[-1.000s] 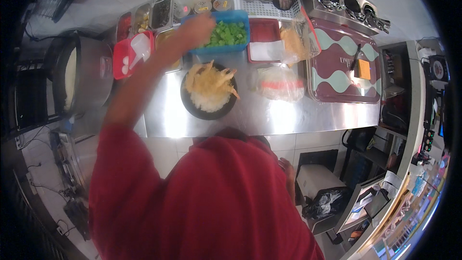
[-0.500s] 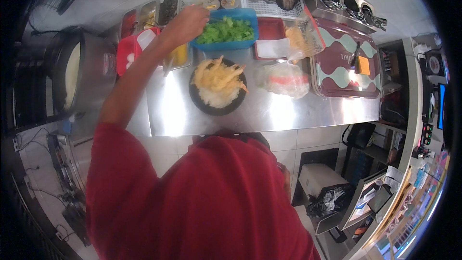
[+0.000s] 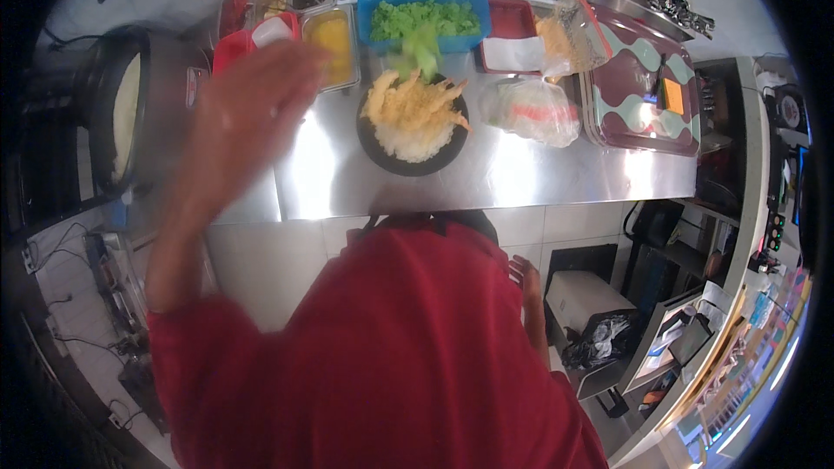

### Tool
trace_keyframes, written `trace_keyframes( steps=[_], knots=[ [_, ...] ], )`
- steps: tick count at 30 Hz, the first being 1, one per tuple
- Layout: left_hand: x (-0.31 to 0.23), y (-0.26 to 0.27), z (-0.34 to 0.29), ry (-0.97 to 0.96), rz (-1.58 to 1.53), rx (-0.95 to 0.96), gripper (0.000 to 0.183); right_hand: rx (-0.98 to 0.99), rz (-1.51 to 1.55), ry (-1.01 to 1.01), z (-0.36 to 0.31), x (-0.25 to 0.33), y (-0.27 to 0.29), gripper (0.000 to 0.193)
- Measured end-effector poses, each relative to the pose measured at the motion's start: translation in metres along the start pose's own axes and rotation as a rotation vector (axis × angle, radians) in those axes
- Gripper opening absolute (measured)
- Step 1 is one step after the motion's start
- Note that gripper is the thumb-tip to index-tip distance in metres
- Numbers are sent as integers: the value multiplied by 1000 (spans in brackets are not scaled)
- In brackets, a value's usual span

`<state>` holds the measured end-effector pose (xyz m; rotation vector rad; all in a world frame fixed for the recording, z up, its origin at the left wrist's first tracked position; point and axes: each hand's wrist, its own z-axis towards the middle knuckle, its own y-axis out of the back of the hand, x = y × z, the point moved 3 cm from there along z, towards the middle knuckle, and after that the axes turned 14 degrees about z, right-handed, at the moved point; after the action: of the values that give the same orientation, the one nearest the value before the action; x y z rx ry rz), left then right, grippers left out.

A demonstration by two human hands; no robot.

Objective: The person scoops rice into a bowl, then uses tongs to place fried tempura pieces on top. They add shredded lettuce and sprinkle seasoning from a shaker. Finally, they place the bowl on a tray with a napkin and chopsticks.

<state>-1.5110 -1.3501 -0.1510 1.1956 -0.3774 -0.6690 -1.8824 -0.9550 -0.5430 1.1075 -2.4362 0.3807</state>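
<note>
A black bowl [image 3: 379,149] stands on the steel counter, with white rice [image 3: 415,141] nearest me and battered, fried shrimp [image 3: 408,104] fanned over its far half. At the bowl's far rim a blurred green lettuce leaf [image 3: 420,54] stretches up toward the blue container [image 3: 373,42] of cut lettuce [image 3: 426,21]. My left hand [image 3: 261,104], smeared by motion, is left of the bowl and apart from it, above the counter; whether its fingers hold anything is unclear. Low at my right side, beyond the counter's near edge, my right hand [image 3: 525,276] hangs with fingers apart, holding nothing visible.
A steel pan of yellow liquid [image 3: 330,38] and a red container [image 3: 233,50] sit at the far left. Right of the bowl lie a wrapped plastic bundle [image 3: 532,113] and a patterned tray [image 3: 643,130]. A large round pot [image 3: 130,122] stands left.
My left hand has pulled back from the lettuce container, toward me and left. A lettuce leaf now shows between container and bowl. The view has shifted slightly; my right hand shows more.
</note>
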Motion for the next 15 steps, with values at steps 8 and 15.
trace_keyframes(
  steps=[8, 15],
  knots=[
    [-43, -126, -67, -257, -88, 239, 27, 2, -18, -16, 5, -6, -4, 52],
    [-36, -128, -77, -303, -66, 295, 41, 24, 15, -41, 3, -8, 0, 59]
  ],
)
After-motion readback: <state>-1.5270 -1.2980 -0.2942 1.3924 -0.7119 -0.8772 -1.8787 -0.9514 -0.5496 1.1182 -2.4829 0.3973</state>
